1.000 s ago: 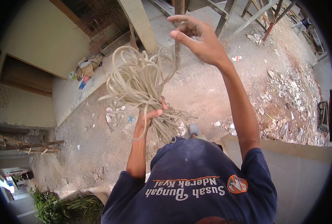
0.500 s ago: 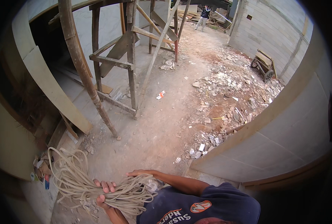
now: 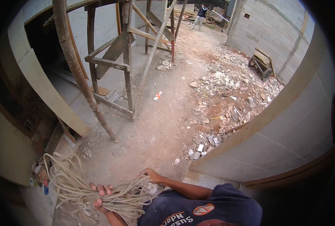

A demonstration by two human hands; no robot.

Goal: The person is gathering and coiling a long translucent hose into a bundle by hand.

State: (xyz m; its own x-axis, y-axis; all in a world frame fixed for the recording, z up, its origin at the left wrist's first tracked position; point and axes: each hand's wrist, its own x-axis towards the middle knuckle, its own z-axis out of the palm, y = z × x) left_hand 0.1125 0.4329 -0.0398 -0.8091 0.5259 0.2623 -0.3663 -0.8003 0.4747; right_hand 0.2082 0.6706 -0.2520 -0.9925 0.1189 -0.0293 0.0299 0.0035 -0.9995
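Note:
A thick hank of beige rope (image 3: 120, 196) lies across in front of me at the lower left, its loose loops fanning out at the left end. Around its middle my left hand (image 3: 101, 189) is closed, fingers over the top and thumb on the near side. At the right end of the hank is my right hand (image 3: 151, 174), its fingers curled in against the strands. Part of its grip is hidden by the rope and the hand itself.
Wooden scaffolding (image 3: 128, 64) and a leaning pole (image 3: 79, 71) stand ahead on the left. Broken tile and rubble (image 3: 227, 94) cover the right side, near a handcart (image 3: 261, 64). A grey wall (image 3: 288, 139) is close at right. Far off stands a person (image 3: 200, 17).
My right hand has risen slightly and curled from a flatter, stretched-out pose. My left hand keeps its hold on the rope. The view has shifted a little.

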